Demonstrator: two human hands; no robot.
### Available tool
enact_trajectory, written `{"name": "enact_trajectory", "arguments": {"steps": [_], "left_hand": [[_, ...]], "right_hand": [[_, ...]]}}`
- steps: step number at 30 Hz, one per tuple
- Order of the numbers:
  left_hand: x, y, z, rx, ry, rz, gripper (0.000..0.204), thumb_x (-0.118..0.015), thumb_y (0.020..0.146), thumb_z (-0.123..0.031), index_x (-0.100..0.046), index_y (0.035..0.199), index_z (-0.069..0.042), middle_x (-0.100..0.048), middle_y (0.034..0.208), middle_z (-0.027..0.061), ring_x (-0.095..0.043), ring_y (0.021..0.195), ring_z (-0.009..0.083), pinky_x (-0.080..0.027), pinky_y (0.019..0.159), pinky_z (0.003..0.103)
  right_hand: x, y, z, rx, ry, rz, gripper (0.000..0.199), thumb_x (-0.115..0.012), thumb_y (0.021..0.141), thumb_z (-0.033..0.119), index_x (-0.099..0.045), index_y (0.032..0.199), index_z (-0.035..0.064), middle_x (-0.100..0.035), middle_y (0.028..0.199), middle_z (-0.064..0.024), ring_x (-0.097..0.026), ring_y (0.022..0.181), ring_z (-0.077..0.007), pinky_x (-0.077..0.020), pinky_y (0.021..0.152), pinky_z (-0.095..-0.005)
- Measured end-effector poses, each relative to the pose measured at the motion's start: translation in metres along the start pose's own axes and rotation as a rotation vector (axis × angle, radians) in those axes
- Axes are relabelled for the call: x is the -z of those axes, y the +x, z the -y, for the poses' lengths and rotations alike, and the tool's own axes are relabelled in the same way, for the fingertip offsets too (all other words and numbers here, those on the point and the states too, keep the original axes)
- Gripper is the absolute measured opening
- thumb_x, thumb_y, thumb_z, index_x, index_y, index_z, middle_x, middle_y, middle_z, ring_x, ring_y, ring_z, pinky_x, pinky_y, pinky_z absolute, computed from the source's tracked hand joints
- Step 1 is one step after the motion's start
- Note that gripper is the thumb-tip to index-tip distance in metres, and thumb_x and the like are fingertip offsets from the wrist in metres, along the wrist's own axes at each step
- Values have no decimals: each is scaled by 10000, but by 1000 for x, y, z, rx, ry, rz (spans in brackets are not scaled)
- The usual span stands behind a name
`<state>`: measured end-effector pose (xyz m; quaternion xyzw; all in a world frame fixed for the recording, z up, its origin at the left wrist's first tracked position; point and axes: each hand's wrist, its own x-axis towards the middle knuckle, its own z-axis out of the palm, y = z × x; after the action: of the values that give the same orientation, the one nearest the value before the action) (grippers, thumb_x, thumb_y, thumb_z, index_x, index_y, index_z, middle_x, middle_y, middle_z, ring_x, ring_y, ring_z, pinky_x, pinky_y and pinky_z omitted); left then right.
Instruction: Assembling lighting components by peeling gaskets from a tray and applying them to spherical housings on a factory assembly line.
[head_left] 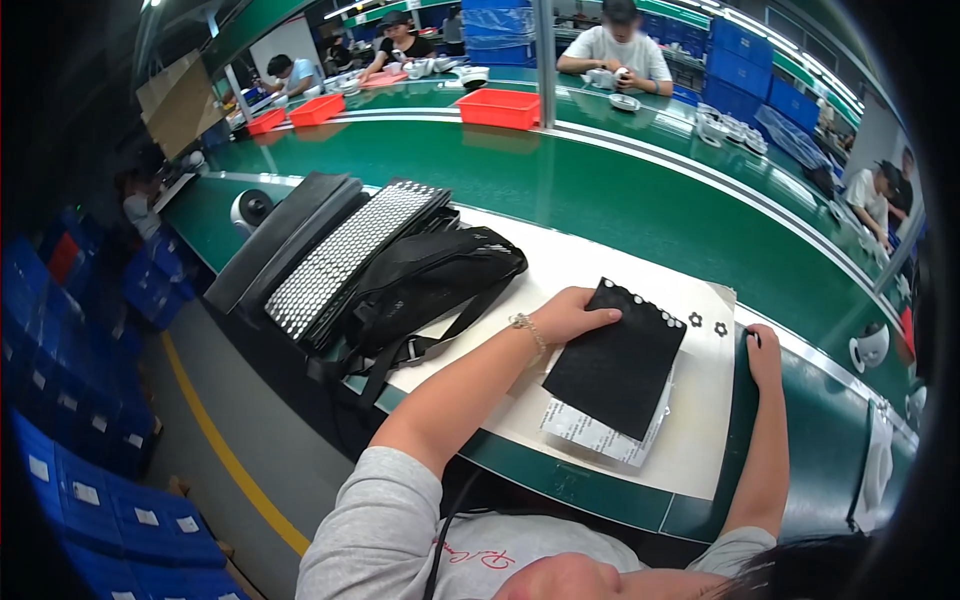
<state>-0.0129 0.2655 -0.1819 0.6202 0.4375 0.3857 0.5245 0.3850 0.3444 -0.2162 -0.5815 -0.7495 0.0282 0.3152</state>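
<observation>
My left hand [575, 315] lies flat on the upper left corner of a black rectangular sheet [615, 365] that rests on a white mat [690, 440]. A row of small white dots runs along the sheet's far edge. Under the sheet a white printed paper [590, 435] sticks out toward me. My right hand [764, 352] rests at the mat's right edge on the green bench [830, 440], fingers curled around something small and dark that I cannot make out. Two small black flower-shaped pieces [706, 323] lie on the mat just beyond the sheet.
A black bag [425, 285] with straps sits left of the sheet, beside a long tray of white dots [345, 255] and black trays [290, 235]. A green conveyor [600, 190] carries red bins [498, 107]. Other people work across it. Blue crates [90, 480] stand on the floor at left.
</observation>
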Motion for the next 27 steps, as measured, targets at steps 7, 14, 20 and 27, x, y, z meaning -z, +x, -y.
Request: {"name": "enact_trajectory", "arguments": {"steps": [7, 14, 20, 27], "left_hand": [[-5, -5, -7, 63, -154, -4, 310, -612, 824, -193, -571, 1022, 42, -619, 930, 78, -581, 820, 123, -472, 750, 254], [-5, -6, -11, 121, -178, -24, 296, -620, 818, -192, -579, 1002, 37, -619, 914, 73, -584, 802, 127, -474, 739, 259], [-4, -9, -15, 140, -197, -28, 288, -622, 817, -197, -587, 988, 33, -622, 896, 69, -584, 785, 121, -474, 722, 253], [-7, -4, -11, 139, -210, -15, 270, -618, 819, -182, -592, 982, 32, -623, 890, 66, -583, 767, 118, -471, 711, 251]], "right_hand": [[2, -2, 1, -57, 8, 10, 168, -528, 764, 93, -586, 909, 31, -579, 945, -118, -521, 921, -276, -409, 824, -350], [3, -2, 6, -73, 9, -1, 174, -538, 768, 102, -591, 918, 34, -586, 962, -122, -521, 960, -286, -404, 858, -358], [3, -1, 12, -75, 5, 11, 185, -545, 767, 106, -590, 935, 42, -584, 981, -127, -520, 975, -294, -403, 868, -366], [50, -8, 147, -245, 812, 33, 196, -491, 858, 131, -574, 1008, 36, -581, 996, -50, -519, 975, -163, -393, 854, -281]]}}
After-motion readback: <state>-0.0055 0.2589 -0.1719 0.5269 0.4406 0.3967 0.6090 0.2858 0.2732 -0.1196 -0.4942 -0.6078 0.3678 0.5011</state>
